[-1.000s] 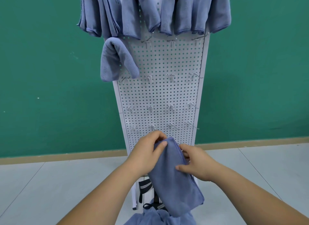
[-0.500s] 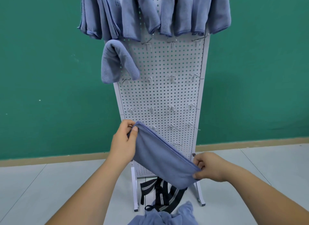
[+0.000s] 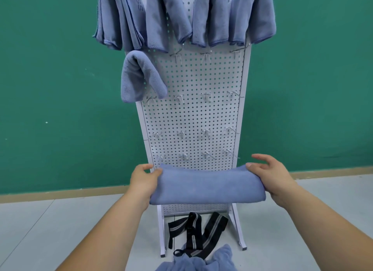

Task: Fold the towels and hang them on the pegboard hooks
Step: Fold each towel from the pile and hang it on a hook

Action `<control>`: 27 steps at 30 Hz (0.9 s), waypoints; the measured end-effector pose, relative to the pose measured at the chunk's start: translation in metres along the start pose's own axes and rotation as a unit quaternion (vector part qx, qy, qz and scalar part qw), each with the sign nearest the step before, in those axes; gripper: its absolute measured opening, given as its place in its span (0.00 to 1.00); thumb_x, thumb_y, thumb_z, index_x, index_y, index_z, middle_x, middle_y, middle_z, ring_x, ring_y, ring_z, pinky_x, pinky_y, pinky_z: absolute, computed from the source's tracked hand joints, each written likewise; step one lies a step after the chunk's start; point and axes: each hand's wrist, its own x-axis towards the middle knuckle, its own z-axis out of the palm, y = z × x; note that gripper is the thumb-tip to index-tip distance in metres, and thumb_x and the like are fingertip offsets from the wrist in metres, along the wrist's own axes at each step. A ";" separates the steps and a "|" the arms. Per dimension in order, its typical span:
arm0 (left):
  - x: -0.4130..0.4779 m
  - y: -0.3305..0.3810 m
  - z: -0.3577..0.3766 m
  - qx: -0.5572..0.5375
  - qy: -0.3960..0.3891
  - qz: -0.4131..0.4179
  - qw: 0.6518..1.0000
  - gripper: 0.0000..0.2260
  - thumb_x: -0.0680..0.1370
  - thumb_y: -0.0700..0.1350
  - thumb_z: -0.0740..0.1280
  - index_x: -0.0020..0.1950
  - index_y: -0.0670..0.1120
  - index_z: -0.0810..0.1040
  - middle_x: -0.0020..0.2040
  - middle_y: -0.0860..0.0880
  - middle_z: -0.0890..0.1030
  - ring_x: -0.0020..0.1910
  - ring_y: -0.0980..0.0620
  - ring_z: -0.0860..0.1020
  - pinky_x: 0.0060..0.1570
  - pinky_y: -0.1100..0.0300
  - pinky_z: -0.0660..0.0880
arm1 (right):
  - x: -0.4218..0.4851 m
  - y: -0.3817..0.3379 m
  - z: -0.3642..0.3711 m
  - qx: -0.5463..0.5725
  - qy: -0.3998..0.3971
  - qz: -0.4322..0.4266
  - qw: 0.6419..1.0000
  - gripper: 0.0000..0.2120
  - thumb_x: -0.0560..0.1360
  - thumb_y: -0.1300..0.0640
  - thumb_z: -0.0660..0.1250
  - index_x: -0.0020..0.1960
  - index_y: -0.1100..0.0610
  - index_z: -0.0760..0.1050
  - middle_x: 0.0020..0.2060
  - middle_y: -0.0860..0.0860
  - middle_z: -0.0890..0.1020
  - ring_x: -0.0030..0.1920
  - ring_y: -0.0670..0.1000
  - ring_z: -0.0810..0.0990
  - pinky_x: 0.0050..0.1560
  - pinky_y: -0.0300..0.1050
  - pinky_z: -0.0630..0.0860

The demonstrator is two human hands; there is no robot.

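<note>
Head view, in front of the white pegboard (image 3: pixel 191 113): one folded towel (image 3: pixel 207 186), blue, held level as a long band between both hands, clear of the board and just below its lowest visible hooks. Left hand (image 3: pixel 142 180) pinching the left end, thumb on top, fingers hidden beneath. Right hand (image 3: pixel 270 176) gripping the right end, thumb pressed against the cloth, other fingers loosely spread above it.

Step judged as carrying to a hook. Best done by keeping the folded edges aligned, lifting to the free hook (image 3: pixel 177 57) beside the hung towel (image 3: pixel 139 77), and draping the middle over the prong with both halves hanging even.

Count:
- top-row towels (image 3: pixel 252 18): four bundles, upper parts cut off, so uncertain
- second row: one more towel
- bare hooks in view: fifteen
- heap of unfolded towels (image 3: pixel 197 260) at the bottom edge: number impossible to tell
- striped straps (image 3: pixel 197 230) on the floor: one black tangle
</note>
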 end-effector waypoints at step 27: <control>-0.002 -0.002 -0.006 0.237 -0.086 0.204 0.946 0.11 0.80 0.45 0.72 0.59 0.59 0.81 0.54 0.57 0.81 0.53 0.55 0.80 0.49 0.59 0.76 | 0.000 0.001 -0.014 -0.333 -0.024 -0.146 0.931 0.14 0.76 0.59 0.74 0.54 0.40 0.81 0.47 0.42 0.84 0.50 0.45 0.83 0.47 0.42 0.78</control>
